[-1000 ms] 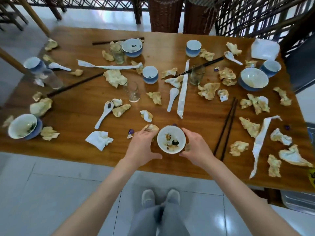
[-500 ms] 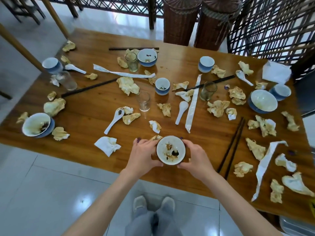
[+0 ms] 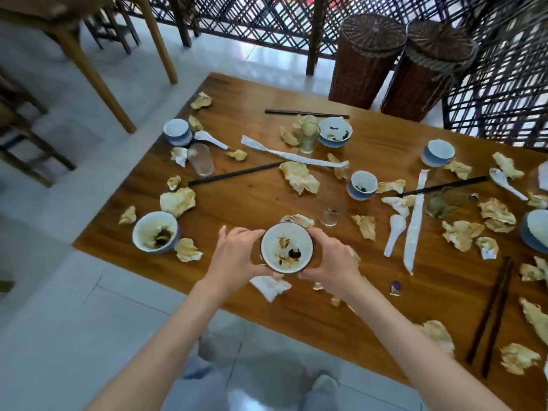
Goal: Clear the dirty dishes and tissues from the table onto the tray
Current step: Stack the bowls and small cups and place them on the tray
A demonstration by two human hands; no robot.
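Left hand (image 3: 234,256) and right hand (image 3: 332,261) both grip the dirty bowl (image 3: 286,248), level above the desk (image 3: 267,200), likely so the scraps stay in.

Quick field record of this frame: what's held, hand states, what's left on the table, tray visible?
held: dirty bowl, food scraps inside
left hand: grips bowl's left side
right hand: grips bowl's right side
bowl position: near the table edge; lifted or resting, cannot tell
left on table: blue-and-white bowls, glasses, spoons, chopsticks, many crumpled tissues
nearest tissue: white tissue, below the bowl in the picture
tray: not in view
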